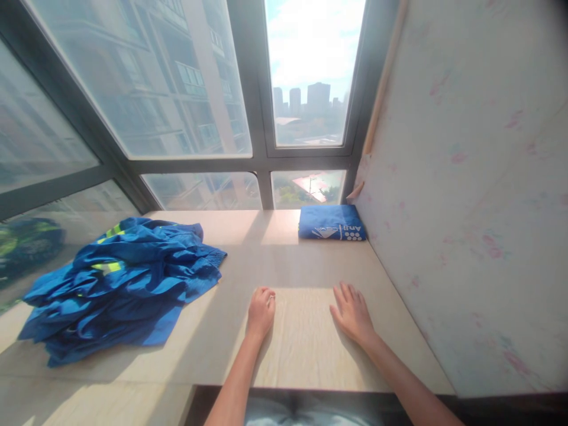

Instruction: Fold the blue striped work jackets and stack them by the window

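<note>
Folded cloth (331,221) reads "Anji"; empty left fingers (265,293) half-curled, empty right fingers (352,292) spread.

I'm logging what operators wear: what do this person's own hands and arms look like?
The left hand and right hand wear no gloves. The left forearm and right forearm are bare, with no sleeves, watch or bracelet in view. Any ring is too blurred to tell.

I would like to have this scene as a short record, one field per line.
Left hand: loosely curled, nothing visibly held
Right hand: palm down, fingers slightly spread, nothing held
Surface: pale tabletop below window
Far right: folded blue cloth with white print, beside wall
Left side: crumpled blue fabric with yellow-green patches
</note>
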A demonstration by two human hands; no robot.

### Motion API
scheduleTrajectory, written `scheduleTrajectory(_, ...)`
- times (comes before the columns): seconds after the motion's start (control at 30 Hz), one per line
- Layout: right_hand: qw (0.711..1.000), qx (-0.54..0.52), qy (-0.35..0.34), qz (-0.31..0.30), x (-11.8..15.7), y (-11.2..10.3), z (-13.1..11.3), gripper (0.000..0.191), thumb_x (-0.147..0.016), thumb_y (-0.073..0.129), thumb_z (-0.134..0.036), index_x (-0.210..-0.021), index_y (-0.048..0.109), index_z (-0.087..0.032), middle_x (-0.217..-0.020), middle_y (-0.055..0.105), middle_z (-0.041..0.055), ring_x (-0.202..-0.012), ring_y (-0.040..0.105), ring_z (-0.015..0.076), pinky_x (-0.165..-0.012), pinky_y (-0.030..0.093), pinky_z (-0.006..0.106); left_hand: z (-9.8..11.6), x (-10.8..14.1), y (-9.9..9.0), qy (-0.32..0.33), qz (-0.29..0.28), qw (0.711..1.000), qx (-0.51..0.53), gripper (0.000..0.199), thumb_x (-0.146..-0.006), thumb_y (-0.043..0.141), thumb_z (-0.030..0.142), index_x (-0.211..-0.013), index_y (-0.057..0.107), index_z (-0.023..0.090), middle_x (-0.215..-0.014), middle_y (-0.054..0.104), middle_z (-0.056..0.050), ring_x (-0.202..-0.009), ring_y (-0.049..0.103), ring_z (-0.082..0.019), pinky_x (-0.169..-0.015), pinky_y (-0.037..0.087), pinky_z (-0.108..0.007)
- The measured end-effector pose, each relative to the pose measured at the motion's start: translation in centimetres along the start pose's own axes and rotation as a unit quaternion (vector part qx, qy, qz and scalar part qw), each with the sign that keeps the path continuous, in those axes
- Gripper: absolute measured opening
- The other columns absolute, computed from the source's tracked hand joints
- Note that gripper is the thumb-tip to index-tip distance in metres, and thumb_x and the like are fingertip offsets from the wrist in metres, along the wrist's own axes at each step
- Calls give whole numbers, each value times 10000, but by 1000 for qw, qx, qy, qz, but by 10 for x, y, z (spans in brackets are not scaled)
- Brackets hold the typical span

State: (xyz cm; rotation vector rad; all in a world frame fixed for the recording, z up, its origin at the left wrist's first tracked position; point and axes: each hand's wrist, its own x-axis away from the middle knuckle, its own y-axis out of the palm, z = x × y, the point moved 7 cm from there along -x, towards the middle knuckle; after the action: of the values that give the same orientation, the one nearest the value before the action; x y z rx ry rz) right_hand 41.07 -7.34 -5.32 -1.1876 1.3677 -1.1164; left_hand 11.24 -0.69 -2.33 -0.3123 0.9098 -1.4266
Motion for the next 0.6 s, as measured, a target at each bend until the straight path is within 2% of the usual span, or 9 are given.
scheduleTrajectory(0.23, 998, -4, -38, 47, 75, 3, -4, 541, -975, 429, -402, -1471, 530, -212, -1599, 404, 92, -1457, 353, 334, -1179, 262, 529, -2, 2, 2, -9, 1, 1000, 13, 193, -862, 489, 113, -847, 661, 197, -962, 643, -76, -974, 616, -230, -918, 472, -377)
scheduleTrajectory(0.37, 992, 6, -81, 94, 117, 7, -3, 518, -976, 442, -424, -1437, 566, -223, -1576, 443, 74, -1428, 402, 339, -1142, 319, 528, -3, 4, 3, -19, -2, 1000, 15, 210, -850, 487, 76, -856, 663, 192, -960, 638, -71, -963, 614, -217, -918, 469, -368)
scheduleTrajectory(0.5, 979, 13, -126, 160, 158, 16, 5, 467, -962, 471, -422, -1379, 617, -267, -1492, 549, 71, -1343, 509, 347, -1065, 394, 500, -2, 8, 3, -32, 1, 999, 21, 225, -834, 497, 48, -864, 673, 185, -962, 633, -65, -964, 609, -206, -920, 469, -359)
scheduleTrajectory(0.6, 972, -1, -151, 181, 177, 25, 16, 480, -952, 474, -414, -1412, 581, -334, -1411, 625, 46, -1265, 578, 345, -1000, 439, 465, -3, 10, 4, -44, 5, 999, 30, 231, -814, 519, 39, -860, 690, 187, -968, 639, -59, -980, 613, -201, -936, 471, -360)
